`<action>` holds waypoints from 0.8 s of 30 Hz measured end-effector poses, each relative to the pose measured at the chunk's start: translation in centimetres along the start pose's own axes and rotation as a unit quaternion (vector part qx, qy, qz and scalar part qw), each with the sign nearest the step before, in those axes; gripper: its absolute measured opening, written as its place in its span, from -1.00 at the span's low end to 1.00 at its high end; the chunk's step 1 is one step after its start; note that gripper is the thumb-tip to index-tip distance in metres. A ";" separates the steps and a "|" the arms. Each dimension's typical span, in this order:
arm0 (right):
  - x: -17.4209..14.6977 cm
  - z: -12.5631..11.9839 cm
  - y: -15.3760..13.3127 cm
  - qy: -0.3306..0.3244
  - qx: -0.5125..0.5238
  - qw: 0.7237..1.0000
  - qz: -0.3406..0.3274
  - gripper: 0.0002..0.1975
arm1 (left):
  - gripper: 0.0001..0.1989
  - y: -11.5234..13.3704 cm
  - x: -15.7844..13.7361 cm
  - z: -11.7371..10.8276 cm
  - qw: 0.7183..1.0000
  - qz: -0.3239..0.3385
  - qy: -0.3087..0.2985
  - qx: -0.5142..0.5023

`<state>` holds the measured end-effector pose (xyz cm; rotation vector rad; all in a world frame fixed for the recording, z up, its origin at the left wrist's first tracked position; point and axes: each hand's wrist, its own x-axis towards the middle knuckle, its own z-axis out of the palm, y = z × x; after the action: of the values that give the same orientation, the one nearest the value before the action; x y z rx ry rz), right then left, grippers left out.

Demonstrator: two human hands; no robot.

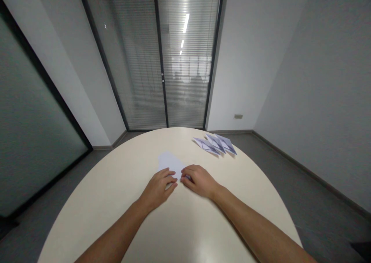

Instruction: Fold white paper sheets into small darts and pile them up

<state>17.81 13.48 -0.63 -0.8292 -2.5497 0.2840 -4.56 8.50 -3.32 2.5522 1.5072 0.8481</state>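
Head view, looking down: a round cream worktop (116, 201) fills the lower frame, with grey walls and a blinded glass door (162, 62) beyond. Both forearms reach in from below. A white paper (170, 161) lies near the worktop's middle, its near edge under both hands. Left hand (159, 187) lies flat, fingers loosely curled on the paper. Right hand (198, 181) pinches the paper's edge with bent fingertips. Folded papers (215, 144) sit in a row well apart, far right.
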 end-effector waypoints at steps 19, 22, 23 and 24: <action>0.0 -0.1 0.3 0.000 0.019 1.000 0.014 -0.77 | -0.73 1.1 0.0 -1.6 0.997 0.073 -0.022 0.015; 0.0 -0.2 0.3 -0.002 0.023 0.999 0.027 -0.76 | -0.75 1.2 0.0 -1.8 0.997 0.069 -0.024 0.024; 0.0 -0.3 0.2 -0.003 0.026 0.999 0.030 -0.76 | -0.76 1.3 0.0 -1.9 0.997 0.068 -0.027 0.027; 0.0 -0.3 0.2 -0.003 0.029 0.999 0.034 -0.75 | -0.76 1.4 0.0 -2.1 0.997 0.067 -0.030 0.030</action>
<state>18.08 13.65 -0.39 -0.8945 -2.5102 0.3799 -4.41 7.30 -1.12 2.7223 1.3773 0.7434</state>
